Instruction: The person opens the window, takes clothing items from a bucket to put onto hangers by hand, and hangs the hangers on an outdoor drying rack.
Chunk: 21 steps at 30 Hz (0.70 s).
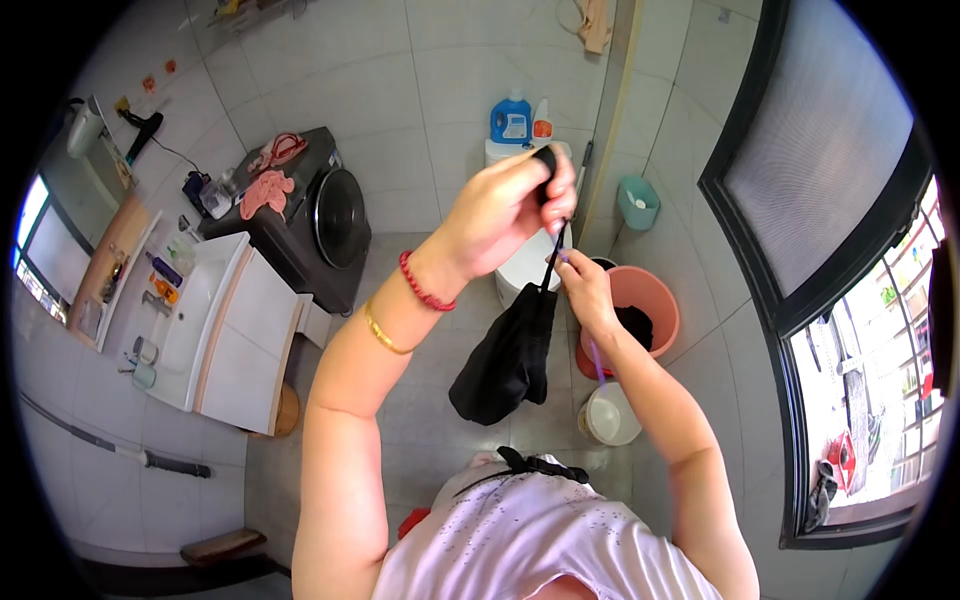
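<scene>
A black cloth garment [505,360] hangs in front of me, gathered at the top into a thin dark strap. My left hand [505,212], raised with a red beaded bracelet and a gold bangle on its wrist, is closed round a bunched black part of it. Lower and to the right, my right hand [586,288] pinches close beside the strap. A thin purple strip [598,362] shows at my right fingertips and again below the hand; its kind I cannot make out. Whether the right fingers also grip the strap is unclear.
A pink bucket [655,285] with dark cloth inside and a small white bucket [610,415] stand at right. The toilet [525,265] is behind my hands. At left are a washing machine [338,220] and a sink [192,330]. An open window [790,270] juts in at right.
</scene>
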{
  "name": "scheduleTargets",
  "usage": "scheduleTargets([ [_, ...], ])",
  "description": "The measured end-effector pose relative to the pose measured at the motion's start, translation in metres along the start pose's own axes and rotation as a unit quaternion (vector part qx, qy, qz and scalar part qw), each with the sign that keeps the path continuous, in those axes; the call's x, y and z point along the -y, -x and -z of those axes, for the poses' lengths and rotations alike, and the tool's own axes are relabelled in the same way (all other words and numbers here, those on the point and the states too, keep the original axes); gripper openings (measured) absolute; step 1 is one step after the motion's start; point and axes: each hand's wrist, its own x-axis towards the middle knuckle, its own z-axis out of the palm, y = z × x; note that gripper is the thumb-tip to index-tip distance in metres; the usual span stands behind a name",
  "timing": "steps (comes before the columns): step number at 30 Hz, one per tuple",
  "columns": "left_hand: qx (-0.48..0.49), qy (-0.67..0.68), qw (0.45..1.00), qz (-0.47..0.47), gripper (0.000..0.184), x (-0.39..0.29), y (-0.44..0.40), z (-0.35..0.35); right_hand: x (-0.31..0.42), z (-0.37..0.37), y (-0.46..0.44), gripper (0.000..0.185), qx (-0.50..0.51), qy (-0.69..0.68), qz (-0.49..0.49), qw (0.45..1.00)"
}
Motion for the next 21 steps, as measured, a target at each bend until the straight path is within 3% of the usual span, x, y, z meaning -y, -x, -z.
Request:
scheduleTargets([
  [1,-0.008,0.032,0.999,-0.003,0.022,0.002,0.006,0.006,0.006,0.002,0.002,0.019,0.024,-0.082,-0.103,0.991],
  [3,-0.117,0.125,0.985,0.002,0.018,0.005,0.018,0.024,-0.001,0.006,0.008,0.013,0.021,-0.168,0.003,0.986],
  [5,-0.135,0.173,0.974,0.059,0.018,0.014,0.021,0.066,0.006,0.007,0.022,0.008,-0.005,-0.096,0.195,0.976],
  [7,-0.184,0.14,0.969,0.084,0.019,0.018,0.017,0.068,0.023,0.013,0.029,0.01,-0.006,0.038,0.284,0.958],
  [9,-0.175,0.105,0.975,0.092,0.02,0.017,0.009,0.068,0.032,0.019,0.028,0.015,0.027,0.219,0.401,0.889],
  [11,-0.117,0.052,0.983,0.13,0.02,0.022,0.002,0.059,0.036,0.016,0.025,0.017,0.047,0.192,0.374,0.906],
  [13,-0.12,-0.05,0.983,0.131,0.02,0.024,0.001,0.032,0.03,0.019,0.017,0.016,0.043,0.155,0.344,0.925],
  [14,-0.042,-0.112,0.983,0.139,0.019,0.029,-0.002,0.031,0.03,0.021,0.018,0.015,0.047,0.162,0.326,0.93],
  [18,0.081,-0.26,0.945,0.182,0.02,0.031,-0.002,0.006,0.037,0.029,0.025,0.015,0.127,0.082,0.097,0.984],
  [21,0.008,-0.236,0.968,0.081,0.02,0.034,0.005,-0.001,0.027,0.039,0.027,0.016,0.124,0.007,-0.059,0.991],
])
